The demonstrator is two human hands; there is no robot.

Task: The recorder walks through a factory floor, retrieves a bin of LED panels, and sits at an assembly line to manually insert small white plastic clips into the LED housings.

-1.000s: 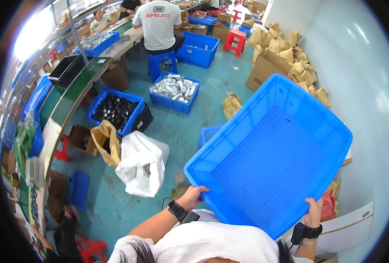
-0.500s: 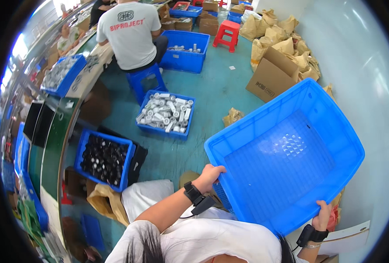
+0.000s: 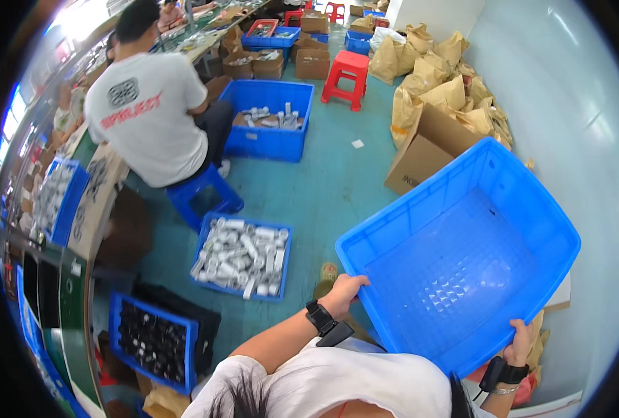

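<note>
The person carries a large blue plastic crate (image 3: 463, 258) in front of the chest, tipped so that its bare, grid-patterned bottom faces up toward the camera. The left hand (image 3: 344, 291) is closed over the crate's near left corner, fingers wrapped on the rim, with a black wrist strap (image 3: 319, 318) just behind it. The right hand (image 3: 520, 343) grips the rim at the near right corner, fingers curled over the edge, and a black band (image 3: 502, 373) sits on that wrist too. Below the crate on the teal floor (image 3: 337, 188), to the left, lies a smaller blue bin of silver cylindrical parts (image 3: 243, 254), and nearer the lower left a blue bin of dark parts (image 3: 155, 341). Farther off, another person in a white shirt (image 3: 146, 118) sits on a blue stool (image 3: 201, 198) with their back turned, facing a long surface (image 3: 97, 195) at the left. Beyond them stands another blue bin with a few silver parts (image 3: 271, 118), and a red stool (image 3: 343, 73) just past it. Brown paper sacks (image 3: 435, 76) and an open cardboard box (image 3: 428, 150) are piled against the pale wall behind the carried crate.
</note>
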